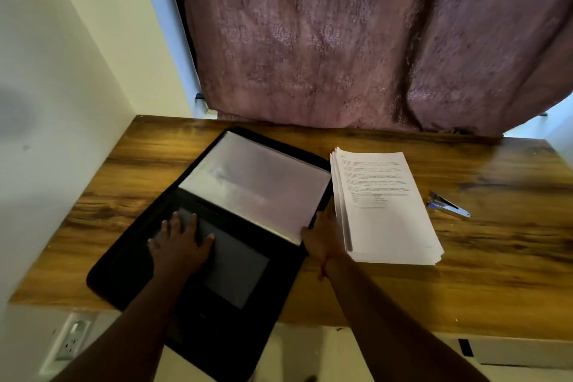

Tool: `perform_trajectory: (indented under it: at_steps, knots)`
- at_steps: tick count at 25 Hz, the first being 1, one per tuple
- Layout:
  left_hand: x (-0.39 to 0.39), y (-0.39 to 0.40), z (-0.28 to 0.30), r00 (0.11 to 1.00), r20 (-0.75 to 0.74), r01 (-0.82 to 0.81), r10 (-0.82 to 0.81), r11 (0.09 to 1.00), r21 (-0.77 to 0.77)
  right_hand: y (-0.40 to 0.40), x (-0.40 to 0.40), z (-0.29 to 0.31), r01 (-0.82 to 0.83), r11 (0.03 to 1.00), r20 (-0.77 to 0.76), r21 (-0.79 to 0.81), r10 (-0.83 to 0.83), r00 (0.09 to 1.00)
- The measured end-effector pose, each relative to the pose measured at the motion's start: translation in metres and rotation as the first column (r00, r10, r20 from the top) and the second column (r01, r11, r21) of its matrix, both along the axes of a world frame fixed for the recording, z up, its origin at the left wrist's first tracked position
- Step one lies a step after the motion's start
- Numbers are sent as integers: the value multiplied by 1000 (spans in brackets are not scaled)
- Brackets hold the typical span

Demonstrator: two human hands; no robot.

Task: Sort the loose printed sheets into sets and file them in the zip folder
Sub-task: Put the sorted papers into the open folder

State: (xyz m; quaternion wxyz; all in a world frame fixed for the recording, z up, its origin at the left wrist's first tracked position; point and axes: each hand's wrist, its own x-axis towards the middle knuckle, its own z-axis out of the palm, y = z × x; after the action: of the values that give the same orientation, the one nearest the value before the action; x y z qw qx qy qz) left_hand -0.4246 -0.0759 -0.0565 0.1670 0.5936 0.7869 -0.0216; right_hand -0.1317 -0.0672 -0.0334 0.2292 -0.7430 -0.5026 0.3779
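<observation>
Head view: zip folder (173,273) open on table (465,295); left hand (179,245) fingers spread flat, right hand (322,236) fingers hidden, cannot tell. Printed sheets (387,226) unsorted, unfiled.

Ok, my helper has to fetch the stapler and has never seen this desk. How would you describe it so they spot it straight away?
Start at the wooden desk below the purple curtain. Find the white stack of printed sheets right of the black zip folder. The stapler lies alone right of that stack, the only small, shiny, bluish metal thing.
</observation>
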Motion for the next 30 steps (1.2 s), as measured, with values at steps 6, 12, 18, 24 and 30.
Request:
perform_trajectory:
  at_steps: [6,12,18,24,30]
  knots:
    - [27,-32,10,997,-66,42,-43,999,-22,42,5,-17,170,985,-48,7,-169,984]
    - [53,-42,17,992,-126,22,-27,999,-37,61,5,-13,51,998,263,44,-61,963]
    - [30,-13,6,988,-91,136,-126,984,114,73,-1,-10,142,975,306,171,-189,933]
    - [12,12,-2,952,-63,301,-299,953,21,76,-7,-5,235,950,98,207,-259,961]
    - [24,-3,-16,944,-60,329,-326,942,65,82,-12,-1,312,925,149,216,-347,926]
